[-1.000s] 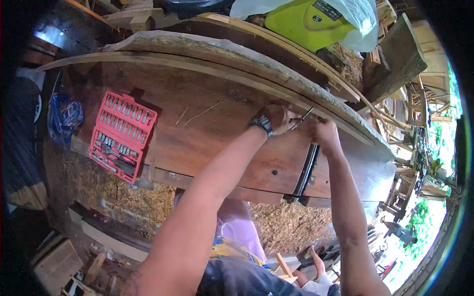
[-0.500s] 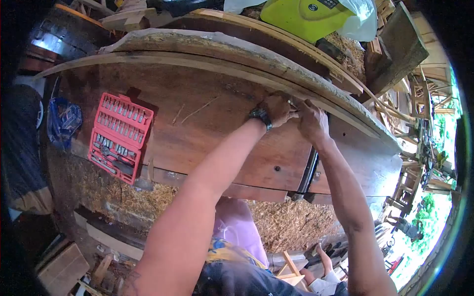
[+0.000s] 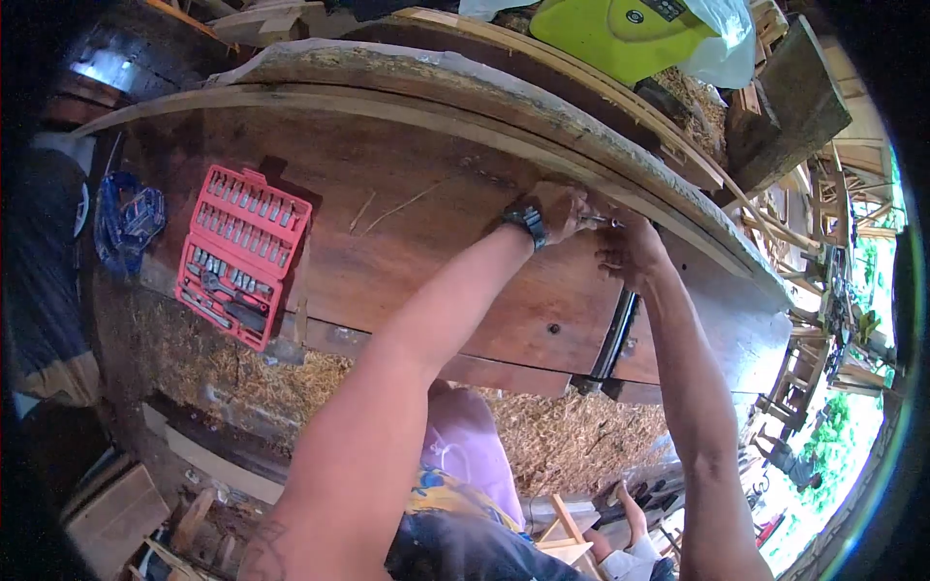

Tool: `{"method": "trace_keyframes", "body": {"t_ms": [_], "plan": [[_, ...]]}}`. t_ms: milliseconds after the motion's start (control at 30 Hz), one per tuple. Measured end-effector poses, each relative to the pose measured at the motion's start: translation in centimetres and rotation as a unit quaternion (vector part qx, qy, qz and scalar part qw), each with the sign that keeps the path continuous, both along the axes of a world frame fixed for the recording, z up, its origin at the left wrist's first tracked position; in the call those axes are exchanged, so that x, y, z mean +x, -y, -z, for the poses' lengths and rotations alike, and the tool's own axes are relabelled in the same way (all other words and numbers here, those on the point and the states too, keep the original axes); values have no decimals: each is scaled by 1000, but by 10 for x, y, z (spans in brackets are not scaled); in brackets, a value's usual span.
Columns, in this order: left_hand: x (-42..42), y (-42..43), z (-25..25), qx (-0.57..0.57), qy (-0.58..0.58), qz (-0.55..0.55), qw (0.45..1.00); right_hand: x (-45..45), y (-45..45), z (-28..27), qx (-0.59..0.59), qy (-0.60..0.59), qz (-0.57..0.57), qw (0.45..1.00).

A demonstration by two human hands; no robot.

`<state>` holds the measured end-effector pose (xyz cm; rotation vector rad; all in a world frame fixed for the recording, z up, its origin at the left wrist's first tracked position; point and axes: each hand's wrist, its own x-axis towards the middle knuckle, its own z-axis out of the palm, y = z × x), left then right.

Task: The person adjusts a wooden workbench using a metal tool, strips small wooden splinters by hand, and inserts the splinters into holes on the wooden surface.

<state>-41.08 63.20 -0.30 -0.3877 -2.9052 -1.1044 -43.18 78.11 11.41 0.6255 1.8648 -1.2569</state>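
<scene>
The left hand (image 3: 558, 210) pinched a small metal tool (image 3: 601, 222), presumably light, stiff, best held mid-length; beside its projecting end, the right hand's (image 3: 635, 250) fingers stood loosely parted.

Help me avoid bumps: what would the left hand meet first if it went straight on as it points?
Likely the small metal piece by the left hand, then the right hand; depth is unclear.

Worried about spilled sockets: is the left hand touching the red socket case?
Apart: the head view shows brown wood between the left hand and the red socket case.
</scene>
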Motion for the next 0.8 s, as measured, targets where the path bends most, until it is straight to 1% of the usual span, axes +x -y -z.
{"method": "trace_keyframes", "body": {"t_ms": [67,100,133,200,233,300,367,400,433,467,500,533,567,600,633,733,800], "plan": [[-2,6,-4,-1,39,0,999,-3,6,1,23,-24,-24,999],[-2,12,-18,6,67,1,998,-5,8,3,36,-35,-35,998],[-1,16,-26,14,95,4,995,-10,5,7,26,-13,-48,998],[-6,16,-12,42,57,22,997,-21,5,9,8,28,-75,997],[-8,16,-5,57,37,30,997,-19,8,8,17,37,-56,998],[-10,14,2,-3,7,47,999,-14,20,5,36,56,-19,998],[-12,15,2,-42,-26,63,997,-11,25,0,48,43,-40,997],[-14,14,5,-52,-42,70,995,-11,28,-1,53,37,-51,997],[-15,12,9,-62,-58,78,993,-13,27,1,89,-17,-147,985],[-15,10,12,8,-57,81,995,-16,25,3,123,-70,-241,960],[-14,10,9,77,-57,85,992,-17,21,7,177,-148,-356,906],[-13,11,5,79,-33,89,992,-18,17,12,243,-231,-451,827],[-13,12,2,80,-8,92,993,-15,12,18,320,-329,-552,697],[-4,21,-29,13,40,95,995,-13,8,21,382,-412,-629,537],[1,27,-47,-55,89,97,990,-13,4,19,390,-427,-614,536],[-12,10,9,46,-34,90,994,-11,-11,9,410,-469,-570,536],[-20,2,11,-39,31,94,994,-12,-11,2,423,-499,-539,532]]}}
